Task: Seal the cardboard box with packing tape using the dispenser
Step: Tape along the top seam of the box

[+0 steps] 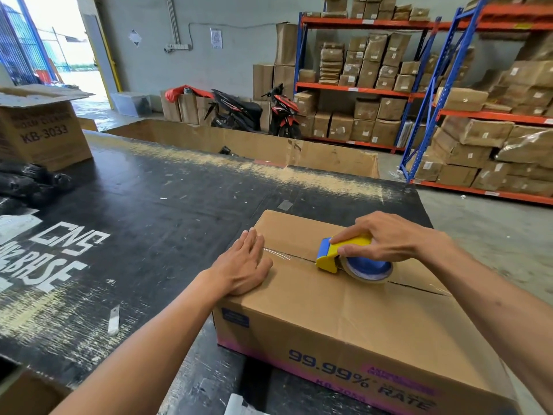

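A brown cardboard box [344, 313] with blue print on its side lies on the black table [143, 211], flaps down. My right hand [386, 238] grips a yellow and blue tape dispenser [344, 254] with a roll of clear tape, pressed on the centre seam about midway along the top. A strip of clear tape [278, 253] runs along the seam from the dispenser to the box's left edge. My left hand [244, 265] lies flat, fingers together, on the top left corner of the box, over the tape's end.
An open carton marked KB-3033 [42, 130] and black plastic bags [30, 184] sit at the table's far left. A small blade [114, 320] lies near the front left. A large open cardboard bin [245, 145] stands behind the table. Shelves of cartons [449, 94] and two scooters [257, 112] are beyond.
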A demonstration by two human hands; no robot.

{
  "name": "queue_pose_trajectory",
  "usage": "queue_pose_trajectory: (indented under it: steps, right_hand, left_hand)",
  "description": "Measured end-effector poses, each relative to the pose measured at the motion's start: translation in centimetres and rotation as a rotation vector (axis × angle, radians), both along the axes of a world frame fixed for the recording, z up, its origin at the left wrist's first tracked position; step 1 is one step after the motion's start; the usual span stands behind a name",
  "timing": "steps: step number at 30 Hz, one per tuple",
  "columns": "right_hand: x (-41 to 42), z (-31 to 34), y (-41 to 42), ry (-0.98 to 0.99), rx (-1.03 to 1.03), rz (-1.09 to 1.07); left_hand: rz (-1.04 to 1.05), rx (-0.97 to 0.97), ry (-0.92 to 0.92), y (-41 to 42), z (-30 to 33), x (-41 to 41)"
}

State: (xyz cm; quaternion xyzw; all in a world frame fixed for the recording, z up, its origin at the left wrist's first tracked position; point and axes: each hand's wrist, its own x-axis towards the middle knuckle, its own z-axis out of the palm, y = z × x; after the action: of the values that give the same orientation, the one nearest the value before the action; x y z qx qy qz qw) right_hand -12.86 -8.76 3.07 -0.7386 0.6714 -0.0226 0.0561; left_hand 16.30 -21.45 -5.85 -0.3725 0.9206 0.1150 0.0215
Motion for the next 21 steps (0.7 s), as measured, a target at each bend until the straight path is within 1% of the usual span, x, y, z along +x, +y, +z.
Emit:
queue_pose_trajectory:
  steps: [4, 6, 9, 12, 16, 21]
  right_hand:
    - [0.4, -0.4, -0.4, 0.045, 0.002, 0.001]
    - [0.3, -0.7, -0.4, 0.043, 0.002, -0.003]
    - [0.4, -0.9, -0.3, 0.043, -0.028, -0.002]
    - [0.3, -0.9, -0.1, 0.072, -0.039, -0.011]
    - [0.6, -0.9, 0.0, 0.093, -0.018, -0.015]
    - [1.4, 0.3, 0.6, 0.038, 0.005, -0.053]
  left_hand:
    - [-0.022, -0.108, -0.078, -0.1, 0.3, -0.1]
    - [-0.095, -0.143, -0.119, 0.8, 0.7, -1.5]
    - [-0.228, -0.102, -0.116, 5.0, -0.1, -5.8]
    - [-0.227, -0.062, -0.072, 6.5, -1.0, -7.9]
    - [-0.24, -0.058, -0.088, 5.8, -0.9, -7.4]
    - [-0.213, -0.024, -0.047, 6.5, -0.5, -7.5]
